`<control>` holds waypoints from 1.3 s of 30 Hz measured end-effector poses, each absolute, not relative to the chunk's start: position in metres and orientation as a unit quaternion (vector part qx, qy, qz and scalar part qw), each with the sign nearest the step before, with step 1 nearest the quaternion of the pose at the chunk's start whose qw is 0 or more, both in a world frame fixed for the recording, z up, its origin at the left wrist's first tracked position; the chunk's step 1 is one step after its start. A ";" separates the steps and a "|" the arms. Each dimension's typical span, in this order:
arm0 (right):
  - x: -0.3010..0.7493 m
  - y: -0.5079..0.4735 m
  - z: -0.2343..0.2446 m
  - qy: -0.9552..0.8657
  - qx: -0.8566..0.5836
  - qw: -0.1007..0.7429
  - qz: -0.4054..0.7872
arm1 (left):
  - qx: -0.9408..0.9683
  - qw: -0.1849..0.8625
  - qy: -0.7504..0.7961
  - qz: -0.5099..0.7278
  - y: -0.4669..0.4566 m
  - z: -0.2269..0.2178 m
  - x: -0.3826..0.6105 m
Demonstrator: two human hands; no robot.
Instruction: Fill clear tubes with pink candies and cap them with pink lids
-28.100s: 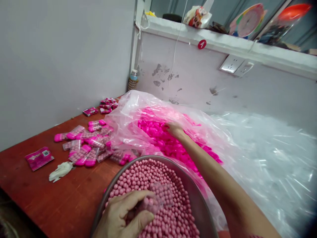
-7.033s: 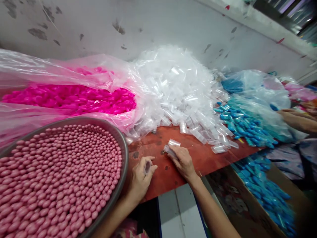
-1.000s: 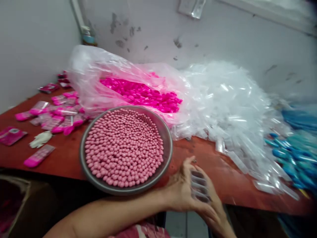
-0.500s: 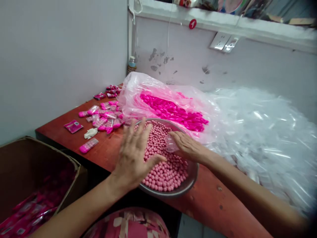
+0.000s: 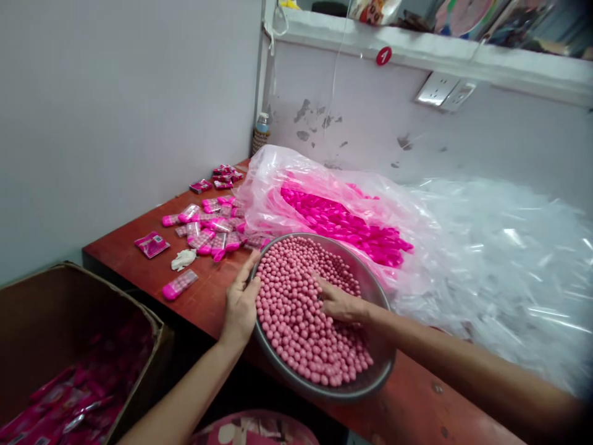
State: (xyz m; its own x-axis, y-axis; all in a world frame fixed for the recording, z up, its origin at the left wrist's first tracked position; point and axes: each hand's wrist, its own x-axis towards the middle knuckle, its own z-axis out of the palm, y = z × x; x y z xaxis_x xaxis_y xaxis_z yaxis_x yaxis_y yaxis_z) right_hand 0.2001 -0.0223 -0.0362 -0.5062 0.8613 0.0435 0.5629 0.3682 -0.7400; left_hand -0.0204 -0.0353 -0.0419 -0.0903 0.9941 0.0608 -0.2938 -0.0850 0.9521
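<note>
The two hands are apart, both at the grey bowl (image 5: 382, 352) by the desk's (image 5: 208, 303) front edge: the left hand (image 5: 241, 306) is clasped on its left rim, while the right hand (image 5: 340, 303) has its fingers sunk among the pink beads (image 5: 296, 321) inside it — whether they grip anything, I cannot tell. Behind the bowl, a plastic bag (image 5: 266, 176) lies open around bright pink pieces (image 5: 343, 222), beside a clear plastic heap (image 5: 509, 259). On the left lie pink-capped bead cases (image 5: 217, 225) and a magenta packet (image 5: 151, 245) with a pale, code-like label, too small to read. A round red sticker (image 5: 383, 55) on the shelf (image 5: 463, 62) bears one tilted white character — a 1 or an A. The bottle (image 5: 262, 122) in the corner has a blue band; any lettering is illegible.
</note>
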 end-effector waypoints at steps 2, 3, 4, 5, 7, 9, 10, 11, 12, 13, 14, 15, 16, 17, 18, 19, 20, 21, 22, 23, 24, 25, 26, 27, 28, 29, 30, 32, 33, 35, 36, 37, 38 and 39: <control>0.196 -0.023 -0.031 -0.739 -0.471 0.232 0.422 | 0.413 0.549 0.400 0.606 -0.017 -0.040 -0.024; 0.194 -0.023 -0.028 -0.704 -0.481 0.234 0.468 | 0.422 0.552 0.396 0.600 -0.007 -0.040 -0.025; 0.191 -0.023 -0.024 -0.664 -0.489 0.242 0.511 | 0.434 0.553 0.395 0.591 0.003 -0.041 -0.027; 0.189 -0.022 -0.020 -0.632 -0.494 0.252 0.542 | 0.448 0.553 0.395 0.581 0.013 -0.041 -0.028; 0.184 -0.020 -0.012 -0.593 -0.496 0.277 0.570 | 0.477 0.551 0.394 0.561 0.029 -0.041 -0.031; 0.183 -0.017 -0.007 -0.575 -0.502 0.304 0.570 | 0.492 0.543 0.396 0.553 0.036 -0.036 -0.034; 0.183 -0.016 -0.005 -0.567 -0.505 0.315 0.569 | 0.503 0.525 0.403 0.555 0.036 -0.032 -0.036; 0.184 -0.015 -0.004 -0.560 -0.508 0.324 0.569 | 0.528 0.489 0.416 0.556 0.034 -0.026 -0.037; 0.185 -0.014 -0.004 -0.552 -0.508 0.332 0.572 | 0.568 0.436 0.428 0.552 0.029 -0.020 -0.037; 0.185 -0.014 -0.004 -0.546 -0.507 0.339 0.574 | 0.620 0.373 0.435 0.536 0.022 -0.013 -0.035; 0.185 -0.014 -0.004 -0.542 -0.503 0.347 0.576 | 0.682 0.307 0.431 0.505 0.015 -0.006 -0.032; 0.185 -0.015 -0.004 -0.538 -0.497 0.354 0.581 | 0.737 0.260 0.416 0.465 0.008 0.000 -0.027; 0.184 -0.016 -0.004 -0.533 -0.488 0.361 0.589 | 0.779 0.236 0.397 0.425 0.001 0.005 -0.021; 0.183 -0.018 -0.004 -0.528 -0.478 0.363 0.600 | 0.804 0.234 0.381 0.392 -0.005 0.009 -0.014; 0.181 -0.019 -0.004 -0.524 -0.469 0.363 0.611 | 0.818 0.240 0.372 0.367 -0.010 0.012 -0.007; 0.179 -0.020 -0.005 -0.522 -0.463 0.364 0.617 | 0.824 0.249 0.371 0.349 -0.013 0.013 0.000; 0.178 -0.021 -0.005 -0.521 -0.462 0.367 0.617 | 0.825 0.257 0.374 0.337 -0.015 0.013 0.005; 0.177 -0.022 -0.006 -0.522 -0.464 0.372 0.611 | 0.823 0.265 0.381 0.328 -0.016 0.012 0.010; 0.176 -0.023 -0.007 -0.524 -0.469 0.381 0.601 | 0.820 0.272 0.387 0.323 -0.016 0.011 0.014; 0.176 -0.024 -0.009 -0.527 -0.473 0.389 0.589 | 0.815 0.281 0.394 0.320 -0.015 0.010 0.016; 0.176 -0.024 -0.010 -0.532 -0.476 0.395 0.579 | 0.807 0.296 0.400 0.319 -0.014 0.009 0.018; 0.177 -0.023 -0.012 -0.538 -0.476 0.396 0.571 | 0.797 0.314 0.405 0.319 -0.013 0.008 0.020; 0.178 -0.023 -0.013 -0.546 -0.478 0.394 0.564 | 0.787 0.333 0.410 0.320 -0.011 0.007 0.021; 0.178 -0.022 -0.014 -0.555 -0.481 0.390 0.556 | 0.777 0.351 0.412 0.321 -0.009 0.007 0.022; 0.179 -0.021 -0.015 -0.563 -0.486 0.383 0.548 | 0.770 0.366 0.412 0.322 -0.007 0.006 0.023; 0.180 -0.020 -0.016 -0.573 -0.492 0.374 0.538 | 0.764 0.379 0.411 0.324 -0.005 0.005 0.024; 0.182 -0.020 -0.016 -0.583 -0.501 0.365 0.525 | 0.759 0.390 0.408 0.325 -0.002 0.004 0.024; 0.187 -0.019 -0.015 -0.603 -0.529 0.345 0.488 | 0.747 0.417 0.400 0.330 0.003 0.003 0.024; 0.191 -0.019 -0.013 -0.614 -0.544 0.332 0.465 | 0.737 0.436 0.395 0.333 0.005 0.002 0.024; 0.201 -0.021 -0.006 -0.648 -0.566 0.306 0.408 | 0.715 0.479 0.381 0.337 0.007 0.002 0.022; 0.207 -0.022 -0.002 -0.673 -0.563 0.295 0.378 | 0.706 0.498 0.374 0.337 0.007 0.002 0.021; 0.212 -0.024 0.004 -0.703 -0.548 0.288 0.349 | 0.694 0.523 0.365 0.335 0.007 0.002 0.020; 0.217 -0.025 0.010 -0.735 -0.523 0.285 0.323 | 0.676 0.557 0.352 0.330 0.006 0.003 0.019; 0.220 -0.027 0.017 -0.764 -0.492 0.287 0.302 | 0.651 0.599 0.336 0.324 0.004 0.004 0.019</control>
State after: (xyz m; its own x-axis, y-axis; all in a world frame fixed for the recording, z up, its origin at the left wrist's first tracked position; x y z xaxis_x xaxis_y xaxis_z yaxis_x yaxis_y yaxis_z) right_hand 0.2198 -0.0268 0.0171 -0.3507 0.9258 0.1411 0.5794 0.3328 -0.7440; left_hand 0.0186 0.0041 0.0040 0.5647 0.8251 0.0192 0.0499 -0.0574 0.9971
